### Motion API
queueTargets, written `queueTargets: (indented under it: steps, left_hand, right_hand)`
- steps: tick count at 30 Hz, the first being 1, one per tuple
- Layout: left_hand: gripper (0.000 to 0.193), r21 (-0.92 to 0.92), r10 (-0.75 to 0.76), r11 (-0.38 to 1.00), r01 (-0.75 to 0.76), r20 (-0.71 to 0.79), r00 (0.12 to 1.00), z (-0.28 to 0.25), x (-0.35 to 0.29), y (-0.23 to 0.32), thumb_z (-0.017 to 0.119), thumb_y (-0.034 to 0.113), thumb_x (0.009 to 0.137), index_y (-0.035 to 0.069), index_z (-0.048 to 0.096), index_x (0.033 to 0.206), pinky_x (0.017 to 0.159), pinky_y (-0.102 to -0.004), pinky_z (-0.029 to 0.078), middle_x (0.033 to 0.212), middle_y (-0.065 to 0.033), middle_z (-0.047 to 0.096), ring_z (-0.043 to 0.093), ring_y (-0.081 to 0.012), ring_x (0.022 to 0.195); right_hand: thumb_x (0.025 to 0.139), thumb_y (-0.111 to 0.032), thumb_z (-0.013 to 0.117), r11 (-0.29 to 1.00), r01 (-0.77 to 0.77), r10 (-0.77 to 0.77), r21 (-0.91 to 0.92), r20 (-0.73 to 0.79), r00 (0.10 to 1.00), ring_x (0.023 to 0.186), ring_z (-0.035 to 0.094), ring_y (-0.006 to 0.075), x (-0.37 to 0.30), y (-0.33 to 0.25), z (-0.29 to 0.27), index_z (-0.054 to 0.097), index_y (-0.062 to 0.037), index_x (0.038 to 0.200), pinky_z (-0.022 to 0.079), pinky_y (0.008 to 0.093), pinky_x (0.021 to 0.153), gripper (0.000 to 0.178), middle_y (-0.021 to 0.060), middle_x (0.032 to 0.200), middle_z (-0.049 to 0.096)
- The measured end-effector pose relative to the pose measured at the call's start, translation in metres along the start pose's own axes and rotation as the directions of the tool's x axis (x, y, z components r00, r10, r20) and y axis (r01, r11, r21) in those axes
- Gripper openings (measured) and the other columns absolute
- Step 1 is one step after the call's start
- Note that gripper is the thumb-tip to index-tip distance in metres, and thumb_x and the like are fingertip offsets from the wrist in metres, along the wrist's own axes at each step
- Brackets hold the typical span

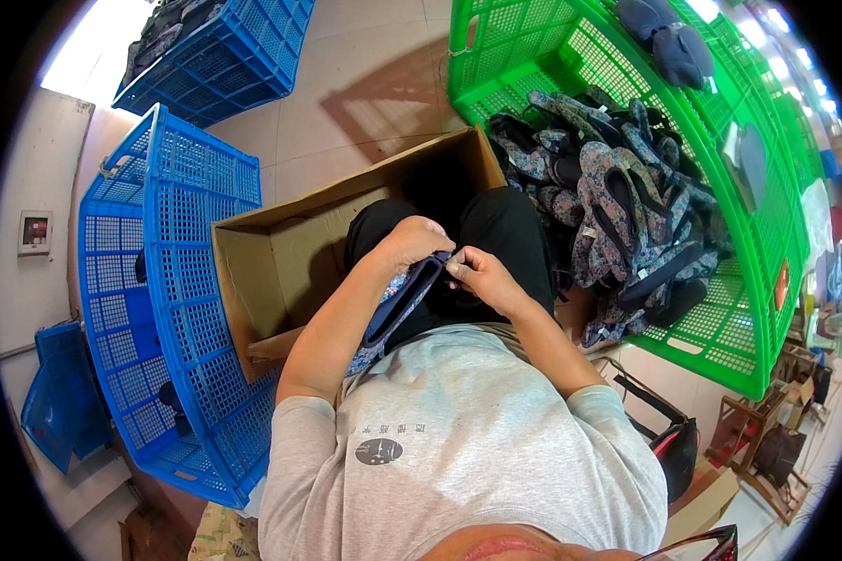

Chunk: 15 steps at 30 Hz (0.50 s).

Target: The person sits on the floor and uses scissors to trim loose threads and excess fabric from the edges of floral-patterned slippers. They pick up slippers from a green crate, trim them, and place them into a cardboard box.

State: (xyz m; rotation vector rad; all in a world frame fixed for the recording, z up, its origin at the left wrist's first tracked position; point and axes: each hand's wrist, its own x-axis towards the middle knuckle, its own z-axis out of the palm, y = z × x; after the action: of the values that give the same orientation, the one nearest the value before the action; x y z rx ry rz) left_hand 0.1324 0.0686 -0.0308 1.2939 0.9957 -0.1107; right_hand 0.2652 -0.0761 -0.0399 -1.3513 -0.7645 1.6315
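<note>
Over my lap I hold a floral fabric shoe upper with dark blue lining, its far end raised between my hands. My left hand grips it from the left, fingers closed near that end. Against the same end my right hand pinches with thumb and forefinger. The rest of the upper slants down toward my shirt, partly behind my left forearm. Whether anything small sits between my fingertips is too small to tell.
A cardboard box stands just beyond my knees. To the right, a green plastic crate holds a heap of similar floral uppers. Blue crates stand on the left, and another blue crate farther back contains dark pieces.
</note>
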Motion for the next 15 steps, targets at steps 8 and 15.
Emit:
queueTargets:
  steps: [8, 15]
  left_hand:
    - [0.018, 0.062, -0.001, 0.998, 0.002, -0.023, 1.0, 0.0013, -0.0045, 0.0051, 0.073, 0.016, 0.078, -0.001, 0.069, 0.081, 0.064, -0.0297, 0.046, 0.076, -0.0055, 0.063, 0.057, -0.0135, 0.069]
    - [0.019, 0.075, 0.011, 0.997, -0.007, -0.049, 0.999, 0.0017, 0.0001, -0.0004, 0.074, 0.017, 0.077, -0.001, 0.07, 0.082, 0.063, -0.0289, 0.046, 0.077, -0.0063, 0.064, 0.057, -0.0133, 0.07]
  right_hand:
    - [0.097, -0.016, 0.062, 1.0, -0.02, 0.02, 0.022, 0.004, 1.0, 0.072, 0.054, 0.0086, 0.0026, 0.0019, -0.0037, 0.057, -0.0047, 0.088, 0.045, 0.025, 0.068, 0.015, -0.0003, 0.08, 0.059]
    - [0.097, -0.016, 0.063, 0.997, -0.057, 0.057, 0.059, -0.003, 0.998, 0.072, 0.053, 0.0082, 0.0024, -0.0011, -0.0023, 0.057, -0.0056, 0.088, 0.045, 0.0242, 0.066, 0.015, -0.0012, 0.079, 0.058]
